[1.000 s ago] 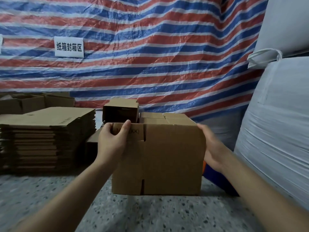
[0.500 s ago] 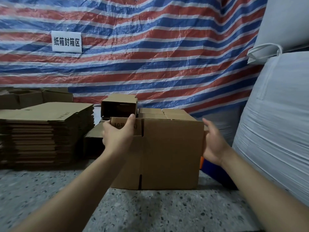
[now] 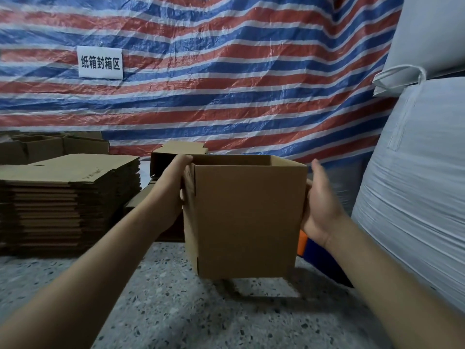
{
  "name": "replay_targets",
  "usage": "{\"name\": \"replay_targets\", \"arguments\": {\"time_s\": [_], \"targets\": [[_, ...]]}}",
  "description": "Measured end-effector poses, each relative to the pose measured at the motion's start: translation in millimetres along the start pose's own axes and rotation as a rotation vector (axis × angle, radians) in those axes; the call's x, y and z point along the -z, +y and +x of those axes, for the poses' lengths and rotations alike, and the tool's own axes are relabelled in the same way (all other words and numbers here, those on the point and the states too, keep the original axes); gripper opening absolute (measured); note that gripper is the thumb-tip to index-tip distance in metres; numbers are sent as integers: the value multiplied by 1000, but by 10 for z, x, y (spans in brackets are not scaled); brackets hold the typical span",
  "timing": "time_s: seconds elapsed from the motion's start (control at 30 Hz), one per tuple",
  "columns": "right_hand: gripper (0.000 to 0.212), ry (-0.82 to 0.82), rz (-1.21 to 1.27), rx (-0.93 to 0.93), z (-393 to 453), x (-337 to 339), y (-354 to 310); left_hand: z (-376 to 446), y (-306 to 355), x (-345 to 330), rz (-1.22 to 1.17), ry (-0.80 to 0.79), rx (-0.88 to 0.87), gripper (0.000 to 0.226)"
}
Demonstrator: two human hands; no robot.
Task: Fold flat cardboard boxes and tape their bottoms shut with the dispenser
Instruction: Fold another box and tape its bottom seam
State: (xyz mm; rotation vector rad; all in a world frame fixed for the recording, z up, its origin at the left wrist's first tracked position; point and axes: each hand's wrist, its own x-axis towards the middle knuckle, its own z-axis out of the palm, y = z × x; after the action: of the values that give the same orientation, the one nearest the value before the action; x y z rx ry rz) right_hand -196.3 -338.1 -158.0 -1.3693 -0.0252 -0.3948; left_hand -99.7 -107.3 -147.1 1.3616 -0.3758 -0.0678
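- From my seat I see a plain brown corrugated cardboard box (image 3: 247, 220), squared up with crisp edges, held clear of the speckled terrazzo floor (image 3: 176, 306) with its shadow lying beneath it.
- The box's top is open toward me; only bare cardboard wall shows inside, and I cannot see down to its bottom.
- The left hand (image 3: 176, 187) grips the box's upper left corner — fingers go over the rim, the palm against the left side.
- The right hand (image 3: 320, 205) lies against the box's right side with the thumb up and the fingers going round behind, out of my sight; I read it as holding the box, though I cannot tell how tightly.
- To the left sits a tall stack of flat cardboard boxes (image 3: 68, 197), their fluted edges showing in layers.
- Behind the held box stands another opened carton (image 3: 176, 153), partly hidden; more cartons (image 3: 50, 147) sit at far left behind the stack.
- The backdrop is a crinkled red, white and blue striped tarpaulin (image 3: 239, 71) carrying a white sign (image 3: 100, 62) with dark characters.
- At right, bulky white woven sacks (image 3: 415, 185) — ribbed, slightly glossy — stand just beside the right forearm.
- Something orange and blue (image 3: 305, 244) peeks out under the right wrist; I cannot tell what it is.
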Motion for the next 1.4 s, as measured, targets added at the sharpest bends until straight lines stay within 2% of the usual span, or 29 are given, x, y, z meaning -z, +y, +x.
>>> {"name": "replay_targets", "arguments": {"time_s": [0.07, 0.13, 0.23, 0.37, 0.63, 0.77, 1.0, 1.13, 1.17, 1.23, 1.33, 1.4], "targets": [[77, 26, -47, 3, -20, -50, 98, -41, 3, 13, -40, -134, 63, 36], [72, 63, -41, -8, -55, -80, 271, -105, -59, 21, -81, -202, 110, 38], [63, 147, 48, -70, -112, -66, 496, -171, -184, 43, -104, -177, 188, 45], [58, 193, 109, -120, -78, -2, 516, -157, -256, 92, -66, -195, 178, 56], [63, 130, 143, -121, -13, 9, 570, -224, -385, 49, -89, -132, 113, 62], [64, 128, 171, -118, -2, 28, 557, -197, -379, 70, -87, -130, 146, 65], [71, 210, 317, -204, 23, 11, 676, -184, -460, 56, -180, -190, 115, 52], [72, 214, 362, -225, 26, -1, 662, -234, -408, 0, -218, -242, 76, 31], [71, 219, 367, -225, 29, -3, 663, -227, -399, -4, -196, -250, 70, 33], [70, 230, 386, -233, 35, -4, 667, -199, -389, -13, -153, -218, 70, 40], [69, 230, 406, -234, 39, 6, 682, -169, -418, -6, -194, -56, 106, 49], [70, 222, 414, -216, 32, 15, 695, -181, -445, 12, -226, -18, 87, 39]]}}
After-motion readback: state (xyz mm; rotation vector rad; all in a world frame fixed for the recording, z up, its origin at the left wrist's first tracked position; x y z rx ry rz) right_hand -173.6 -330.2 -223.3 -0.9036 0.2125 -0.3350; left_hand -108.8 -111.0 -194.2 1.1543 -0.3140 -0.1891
